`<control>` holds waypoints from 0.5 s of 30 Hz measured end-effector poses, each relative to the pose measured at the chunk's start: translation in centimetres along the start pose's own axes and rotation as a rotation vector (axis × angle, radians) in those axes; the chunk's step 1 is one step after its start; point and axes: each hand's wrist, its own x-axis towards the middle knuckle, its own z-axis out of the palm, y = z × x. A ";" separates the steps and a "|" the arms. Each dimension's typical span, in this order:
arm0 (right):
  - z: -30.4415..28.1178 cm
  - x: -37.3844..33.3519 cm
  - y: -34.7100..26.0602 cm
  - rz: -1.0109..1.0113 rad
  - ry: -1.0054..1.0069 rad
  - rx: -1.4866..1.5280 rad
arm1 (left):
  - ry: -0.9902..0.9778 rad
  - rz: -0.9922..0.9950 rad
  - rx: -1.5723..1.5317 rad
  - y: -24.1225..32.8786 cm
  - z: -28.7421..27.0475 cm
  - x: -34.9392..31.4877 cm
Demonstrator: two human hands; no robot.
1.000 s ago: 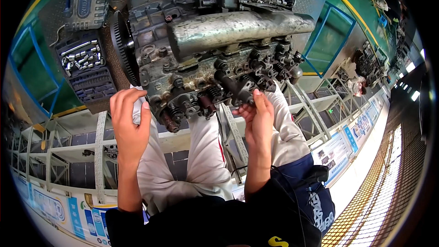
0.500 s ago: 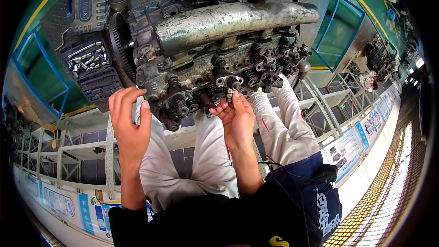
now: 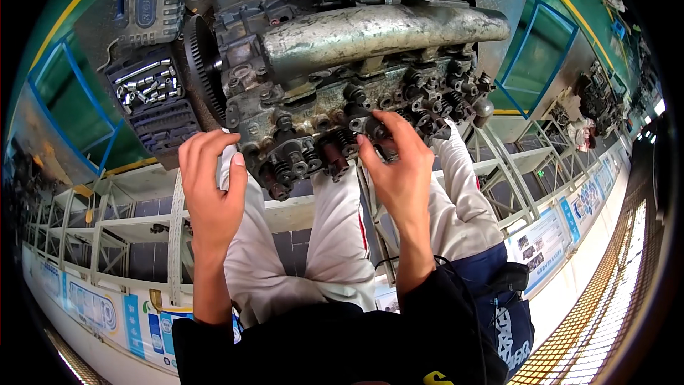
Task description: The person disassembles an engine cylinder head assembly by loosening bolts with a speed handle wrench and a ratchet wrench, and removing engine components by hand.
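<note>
A greasy engine cylinder head (image 3: 249, 125) lies before me with rocker arms and valve springs along its near side. My right hand (image 3: 402, 171) is at the middle of that row, its thumb and index finger on either side of a dark rocker arm (image 3: 367, 125), which they appear to grip. The hand partly hides the parts behind it. At the left near corner, my left hand (image 3: 215, 189) has loosely bent fingers, the thumb apart and nothing between them. Its fingertips are close to the engine's edge; whether they touch it I cannot tell.
A silvery manifold pipe (image 3: 385, 32) runs along the engine, with a toothed flywheel (image 3: 203, 64) at its left. Farther left lies an open socket set (image 3: 148, 89) below a grey tool case (image 3: 146, 0). Another person's light trousers (image 3: 463, 199) are close on my right.
My right hand has moved up and right, from below the rocker arm to around it, its thumb and index finger spreading wider. The whole view has shifted slightly; my left hand keeps its pose.
</note>
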 end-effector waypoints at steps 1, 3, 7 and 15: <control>-0.2 0.2 -0.2 -0.025 -0.035 -0.026 | 0.004 0.006 0.003 -0.2 -0.1 -0.1; -0.2 0.5 -0.2 -0.040 -0.046 -0.027 | 0.006 -0.005 0.010 -0.5 -0.2 -0.2; -0.5 0.6 -1.5 0.086 -0.031 -0.003 | 0.010 -0.005 0.014 -0.7 -0.4 -0.2; -2.6 0.3 -1.9 0.139 0.027 0.117 | -0.020 -0.001 0.021 -0.3 -0.3 -0.2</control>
